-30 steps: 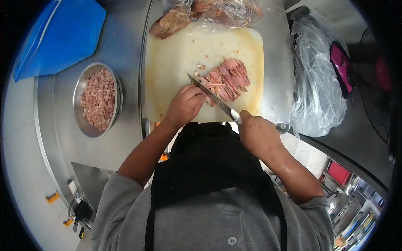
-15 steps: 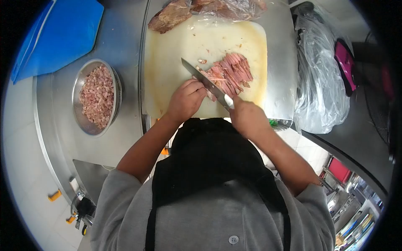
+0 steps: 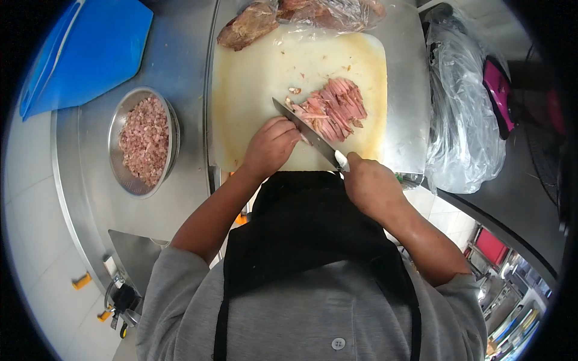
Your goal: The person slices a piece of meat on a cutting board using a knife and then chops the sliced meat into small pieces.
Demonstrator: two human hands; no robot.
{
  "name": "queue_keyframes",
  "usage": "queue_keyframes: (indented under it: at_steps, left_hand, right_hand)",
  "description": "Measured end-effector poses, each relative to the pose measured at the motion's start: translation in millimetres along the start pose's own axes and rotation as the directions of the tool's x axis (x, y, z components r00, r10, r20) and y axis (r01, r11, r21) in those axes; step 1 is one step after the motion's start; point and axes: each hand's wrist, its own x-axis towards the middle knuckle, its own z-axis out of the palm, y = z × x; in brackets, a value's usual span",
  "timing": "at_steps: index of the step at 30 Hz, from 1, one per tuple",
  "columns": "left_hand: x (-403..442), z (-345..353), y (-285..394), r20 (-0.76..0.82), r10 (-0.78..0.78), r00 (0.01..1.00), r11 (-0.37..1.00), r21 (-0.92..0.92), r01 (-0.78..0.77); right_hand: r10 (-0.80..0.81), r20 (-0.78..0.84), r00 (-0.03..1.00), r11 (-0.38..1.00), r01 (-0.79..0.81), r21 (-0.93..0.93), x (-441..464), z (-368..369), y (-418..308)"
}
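Observation:
My right hand (image 3: pixel 370 180) is closed round the white handle of a kitchen knife (image 3: pixel 310 135), whose blade slants up and left over the cutting board (image 3: pixel 247 84). On the blade's left side my left hand (image 3: pixel 271 144) has its fingers curled down on a piece of meat, mostly hidden under them. Against the right side of the blade lie sliced strips of pink meat (image 3: pixel 343 102), spread in a loose pile. A small meat scrap (image 3: pixel 294 91) sits just above the knife tip.
A steel colander (image 3: pixel 114 144) of diced meat stands on the steel counter (image 3: pixel 186 204) at left. Larger meat chunks (image 3: pixel 247 27), partly in clear plastic, lie at the board's far edge. Plastic bags (image 3: pixel 460 120) are at right, a blue item (image 3: pixel 90 54) at upper left.
The knife has drawn back toward my body and slightly right, my right hand with it. My left hand stays at the meat; the whole view has shifted a little.

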Motion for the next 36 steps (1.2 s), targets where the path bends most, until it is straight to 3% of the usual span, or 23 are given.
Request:
queue_keyframes:
  at_steps: [8, 10, 14, 16, 18, 20, 21, 22, 24, 25, 26, 27, 28, 29, 30, 31, 33, 36]
  left_hand:
    - [-1, 5, -4, 0.038, -0.061, 0.997, 0.997, 0.041, 0.060]
    - [-1, 6, -2, 0.044, -0.058, 0.997, 0.996, 0.070, 0.055]
    - [2, 0, 3, 0.105, -0.044, 0.993, 0.995, 0.097, 0.034]
    - [11, -6, 2, 0.142, -0.019, 0.990, 0.992, 0.126, 0.001]
    - [15, -14, 2, 0.152, -0.036, 0.988, 0.999, 0.024, 0.032]
    - [27, -17, -1, 0.167, 0.028, 0.985, 0.999, -0.042, -0.022]
    - [40, -23, 12, 0.204, -0.033, 0.978, 0.999, -0.022, 0.038]
    - [87, -12, 20, 0.241, 0.017, 0.970, 0.999, -0.042, -0.007]
    - [90, -9, 17, 0.278, 0.090, 0.956, 0.996, -0.017, -0.088]
    - [162, 51, 50, 0.229, 0.389, 0.893, 0.909, -0.251, -0.332]
    - [156, 42, 42, 0.313, 0.306, 0.899, 0.948, -0.188, -0.257]
    - [136, 27, 28, 0.421, 0.189, 0.887, 0.982, -0.069, -0.177]
    - [176, 94, 52, 0.456, 0.400, 0.795, 0.916, -0.235, -0.325]
    - [159, 74, 42, 0.471, 0.265, 0.841, 0.960, -0.206, -0.188]
    - [143, 74, -10, 0.492, 0.208, 0.845, 0.978, -0.097, -0.185]
    - [168, 102, -4, 0.518, 0.416, 0.748, 0.895, -0.085, -0.439]
    - [157, 76, -7, 0.538, 0.327, 0.777, 0.933, -0.055, -0.355]
    - [158, 36, 49, 0.682, 0.413, 0.604, 0.889, -0.160, -0.428]
  right_hand:
    - [0.011, 0.026, 1.000, 0.997, -0.013, 0.071, 16, 12, -8]
    - [-0.066, -0.072, 0.995, 0.990, 0.075, 0.117, 35, 28, -9]
    - [-0.076, -0.185, 0.980, 0.984, 0.104, 0.143, 37, 20, 4]
    - [-0.047, -0.148, 0.988, 0.987, 0.068, 0.144, 27, -3, 5]
    - [-0.015, -0.141, 0.990, 0.981, 0.042, 0.192, 7, -18, 9]
    - [0.125, -0.202, 0.971, 0.963, -0.071, 0.259, -9, -21, 24]
    - [0.152, -0.189, 0.970, 0.944, -0.086, 0.319, -17, -27, 35]
    - [0.261, -0.203, 0.944, 0.911, -0.171, 0.376, -31, -38, 49]
    - [0.333, -0.098, 0.938, 0.863, -0.261, 0.432, -19, -14, 55]
    - [0.480, -0.175, 0.860, 0.797, -0.343, 0.498, -66, -32, 92]
    - [0.483, -0.109, 0.869, 0.791, -0.380, 0.480, -52, -27, 80]
    - [0.379, -0.171, 0.909, 0.833, -0.255, 0.492, -37, -1, 67]
    - [0.547, -0.250, 0.799, 0.763, -0.353, 0.541, -77, 2, 104]
    - [0.471, -0.323, 0.821, 0.792, -0.232, 0.565, -73, 4, 91]
    - [0.421, -0.348, 0.838, 0.818, -0.184, 0.545, -54, 11, 81]
    - [0.515, -0.362, 0.777, 0.764, -0.226, 0.604, -85, 14, 90]
    - [0.485, -0.361, 0.797, 0.770, -0.193, 0.608, -88, 18, 84]
    - [0.540, -0.339, 0.771, 0.712, -0.202, 0.673, -112, 38, 81]
